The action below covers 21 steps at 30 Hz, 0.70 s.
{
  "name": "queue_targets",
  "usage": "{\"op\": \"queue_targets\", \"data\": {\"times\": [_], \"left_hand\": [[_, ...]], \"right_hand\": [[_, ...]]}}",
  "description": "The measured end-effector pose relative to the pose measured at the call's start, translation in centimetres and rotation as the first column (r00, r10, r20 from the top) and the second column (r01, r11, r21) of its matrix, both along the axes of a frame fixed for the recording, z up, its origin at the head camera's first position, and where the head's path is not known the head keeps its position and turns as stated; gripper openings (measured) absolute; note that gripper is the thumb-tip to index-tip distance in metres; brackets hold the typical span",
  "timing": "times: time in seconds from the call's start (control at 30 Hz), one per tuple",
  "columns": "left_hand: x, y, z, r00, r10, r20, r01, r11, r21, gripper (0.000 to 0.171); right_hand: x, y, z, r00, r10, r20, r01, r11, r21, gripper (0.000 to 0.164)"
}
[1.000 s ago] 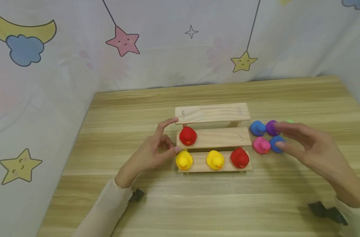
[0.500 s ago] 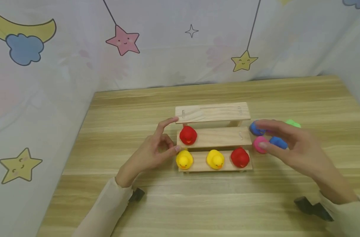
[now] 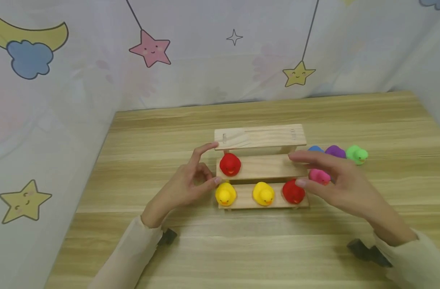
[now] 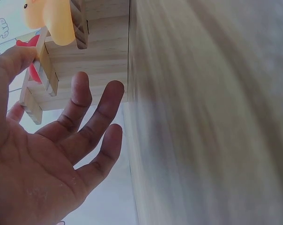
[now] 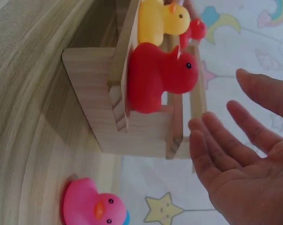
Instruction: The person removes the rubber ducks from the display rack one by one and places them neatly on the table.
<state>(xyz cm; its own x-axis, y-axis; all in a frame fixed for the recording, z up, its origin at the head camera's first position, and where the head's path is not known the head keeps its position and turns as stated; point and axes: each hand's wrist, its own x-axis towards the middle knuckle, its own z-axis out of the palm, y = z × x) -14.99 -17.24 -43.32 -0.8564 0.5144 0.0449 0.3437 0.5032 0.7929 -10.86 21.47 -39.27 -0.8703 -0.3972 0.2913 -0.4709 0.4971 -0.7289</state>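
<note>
A three-step wooden rack [image 3: 265,167] stands on the table. My left hand [image 3: 185,184] is at its left end, index fingertip at the top shelf's corner and thumb at the middle shelf's end; the other fingers are loosely bent. On the middle shelf sits a red rubber duck [image 3: 230,165]. The lowest shelf carries two yellow ducks, one at left [image 3: 225,194] and one mid-shelf [image 3: 263,194], plus a second red duck [image 5: 153,79] at the right. Over the rack's right end hovers my right hand [image 3: 340,186], fingers spread and holding nothing, its thumb overlapping that red duck in the head view.
Right of the rack, on the wood-grain table [image 3: 191,249], are a pink duck [image 3: 318,176], a purple duck [image 3: 335,151], a green duck [image 3: 357,154] and a partly hidden blue duck [image 3: 316,149]. A patterned cloth [image 3: 205,72] hangs behind the table.
My right hand has moved left from above the loose ducks to the rack's right end, uncovering the purple and green ducks. The left hand has stayed put.
</note>
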Motion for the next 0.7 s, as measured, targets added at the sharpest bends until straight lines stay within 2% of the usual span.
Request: {"op": "queue_targets", "data": {"times": [0.17, 0.47, 0.7], "left_hand": [[0.0, 0.0, 0.0, 1.0, 0.0, 0.001, 0.0, 1.0, 0.004, 0.084], [-0.1, -0.1, 0.0, 1.0, -0.003, -0.004, 0.003, 1.0, 0.01, 0.084], [0.0, -0.1, -0.1, 1.0, 0.002, 0.004, -0.002, 1.0, 0.011, 0.084]], "right_hand": [[-0.1, -0.8, 0.2, 0.999, 0.016, 0.032, -0.016, 1.0, 0.014, 0.059], [-0.7, -2.1, 0.1, 0.998, 0.057, 0.032, -0.057, 0.998, 0.025, 0.057], [-1.2, -3.3, 0.1, 0.997, 0.059, 0.046, -0.062, 0.996, 0.061, 0.054]]}}
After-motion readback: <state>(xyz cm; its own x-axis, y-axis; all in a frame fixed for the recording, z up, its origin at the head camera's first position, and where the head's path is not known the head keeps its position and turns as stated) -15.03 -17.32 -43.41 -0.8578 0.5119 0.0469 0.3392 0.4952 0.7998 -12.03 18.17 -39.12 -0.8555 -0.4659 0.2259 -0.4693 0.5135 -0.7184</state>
